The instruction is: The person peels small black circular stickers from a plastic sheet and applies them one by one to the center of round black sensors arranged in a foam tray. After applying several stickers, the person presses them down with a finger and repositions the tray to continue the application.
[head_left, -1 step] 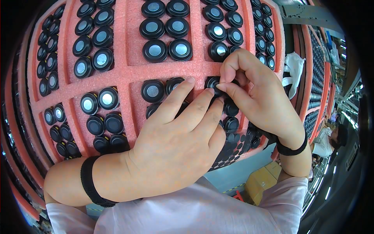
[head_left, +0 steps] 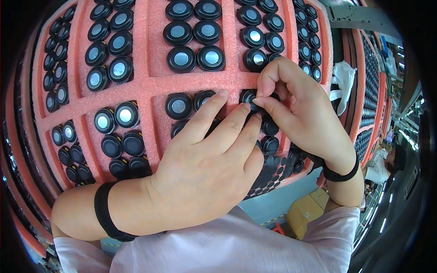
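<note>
A pink foam tray [head_left: 144, 86] holds black round speaker-like parts in its compartments, many with silver centres, others with dark ones. My left hand [head_left: 205, 168] lies palm down over the near middle compartments, fingers stretched out and apart, covering some parts. With thumb and forefinger pinched, my right hand [head_left: 300, 104] touches the top of a black round part [head_left: 248, 97]. Whatever is in that pinch is too small to make out. A clear sheet with rows of black round stickers [head_left: 275, 170] pokes out beside my left hand; whether that hand grips it is hidden.
A white glove or cloth [head_left: 343, 82] lies right of the tray, by a grey metal bar [head_left: 359, 17]. More pink foam trays [head_left: 368, 95] stand further right. A cardboard box [head_left: 306, 213] sits below. Another person [head_left: 380, 166] is at the far right.
</note>
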Demonstrator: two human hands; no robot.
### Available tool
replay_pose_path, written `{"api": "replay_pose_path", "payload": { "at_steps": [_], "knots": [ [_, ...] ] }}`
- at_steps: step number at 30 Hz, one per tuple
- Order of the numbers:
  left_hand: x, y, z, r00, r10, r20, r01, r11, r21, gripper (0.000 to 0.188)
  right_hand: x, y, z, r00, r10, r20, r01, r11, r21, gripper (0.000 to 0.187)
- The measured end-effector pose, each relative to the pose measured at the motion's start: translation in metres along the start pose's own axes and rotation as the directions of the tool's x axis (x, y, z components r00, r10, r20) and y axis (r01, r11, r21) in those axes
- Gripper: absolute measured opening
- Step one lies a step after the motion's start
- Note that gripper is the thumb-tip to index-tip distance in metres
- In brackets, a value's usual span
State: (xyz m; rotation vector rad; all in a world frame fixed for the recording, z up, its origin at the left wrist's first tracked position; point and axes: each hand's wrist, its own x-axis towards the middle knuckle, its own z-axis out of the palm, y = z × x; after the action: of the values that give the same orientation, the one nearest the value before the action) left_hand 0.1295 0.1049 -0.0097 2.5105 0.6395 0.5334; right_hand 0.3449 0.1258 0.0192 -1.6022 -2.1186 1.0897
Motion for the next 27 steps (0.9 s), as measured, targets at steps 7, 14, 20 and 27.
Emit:
{"api": "replay_pose_path", "payload": {
  "at_steps": [7, 14, 20, 27],
  "knots": [
    [0.001, -0.001, 0.003, 1.0, 0.006, -0.03, -0.006, 1.0, -0.014, 0.017, -0.003, 0.004, 0.004, 0.984, -0.099, -0.151, 0.088, 0.993, -0.074, 0.023],
    [0.002, -0.002, -0.006, 0.998, -0.034, -0.051, 0.031, 0.998, -0.059, 0.02, -0.04, -0.018, -0.012, 0.997, -0.011, -0.071, 0.025, 0.979, 0.201, 0.028],
    [0.0, -0.004, -0.009, 1.0, -0.014, 0.003, 0.014, 0.999, -0.04, 0.023, -0.059, -0.02, -0.003, 0.998, -0.058, -0.012, 0.059, 0.976, 0.208, 0.034],
    [-0.001, -0.001, -0.009, 1.0, 0.007, -0.008, -0.007, 0.999, -0.038, 0.019, -0.066, -0.019, 0.003, 0.998, 0.056, -0.024, -0.045, 0.946, 0.322, 0.035]
  ]
}}
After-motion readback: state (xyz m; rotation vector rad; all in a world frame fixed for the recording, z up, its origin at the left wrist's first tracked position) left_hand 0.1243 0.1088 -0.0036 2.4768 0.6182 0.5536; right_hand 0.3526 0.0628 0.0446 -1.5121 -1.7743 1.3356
